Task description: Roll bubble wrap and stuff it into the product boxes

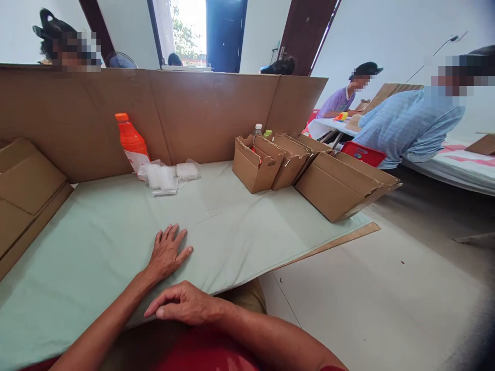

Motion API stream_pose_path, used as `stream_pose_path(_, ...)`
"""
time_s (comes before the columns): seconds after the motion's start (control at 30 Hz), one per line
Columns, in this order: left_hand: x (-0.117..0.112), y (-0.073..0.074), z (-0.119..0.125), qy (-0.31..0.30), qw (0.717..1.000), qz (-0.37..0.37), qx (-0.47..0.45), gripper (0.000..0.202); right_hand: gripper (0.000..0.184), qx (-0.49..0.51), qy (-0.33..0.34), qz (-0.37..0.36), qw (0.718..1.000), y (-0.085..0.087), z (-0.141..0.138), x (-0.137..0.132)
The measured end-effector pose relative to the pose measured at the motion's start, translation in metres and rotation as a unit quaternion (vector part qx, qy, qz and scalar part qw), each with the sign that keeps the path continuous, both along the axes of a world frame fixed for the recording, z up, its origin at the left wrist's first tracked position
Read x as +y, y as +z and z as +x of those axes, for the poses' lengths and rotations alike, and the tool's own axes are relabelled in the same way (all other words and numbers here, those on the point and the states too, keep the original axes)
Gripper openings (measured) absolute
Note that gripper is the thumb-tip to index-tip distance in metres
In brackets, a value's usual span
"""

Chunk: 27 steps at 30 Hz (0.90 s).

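Observation:
My left hand (pixel 168 252) lies flat on the pale green cloth (pixel 216 226) over the table, fingers spread and nothing in it. Closer to me, at the table's front edge, my right hand (pixel 183 305) hangs loosely bent, its thumb and forefinger apart with no object between them. Beyond my left hand are small clear plastic bags (pixel 166 178) with white contents that I cannot make out. Right behind these bags stands an orange bottle (pixel 131 141) with a white label.
Several open cardboard boxes (pixel 255 165) stand at the table's right end, bottle tops showing behind them. A cardboard screen (pixel 209 113) runs along the back. Another cardboard box (pixel 27 190) is at the left. People sit beyond the screen and at tables on the right.

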<state>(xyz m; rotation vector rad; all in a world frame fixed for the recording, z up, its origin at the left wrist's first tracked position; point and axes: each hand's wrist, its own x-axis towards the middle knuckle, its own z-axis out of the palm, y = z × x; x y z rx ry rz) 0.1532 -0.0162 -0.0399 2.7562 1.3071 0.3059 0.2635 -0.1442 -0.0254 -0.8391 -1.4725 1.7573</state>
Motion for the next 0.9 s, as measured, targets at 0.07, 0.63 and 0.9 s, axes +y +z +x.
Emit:
stream_pose_path(0.07, 0.006, 0.008, 0.017, -0.022, 1.0, -0.021, -0.002, 0.059, 0.028, -0.015, 0.027, -0.002, 1.0, 0.003, 0.007, -0.005)
stream_pose_path(0.63, -0.061, 0.021, 0.255, -0.418, 0.901, -0.113, -0.025, 0.066, 0.025, -0.317, -0.309, 0.249, 0.861, 0.127, 0.222, -0.001)
stream_pose_path(0.9, -0.074, 0.045, 0.165, -0.429, 0.783, -0.415, -0.175, 0.07, 0.038, -0.684, -0.416, 0.303, 0.517, 0.177, 0.303, 0.177)
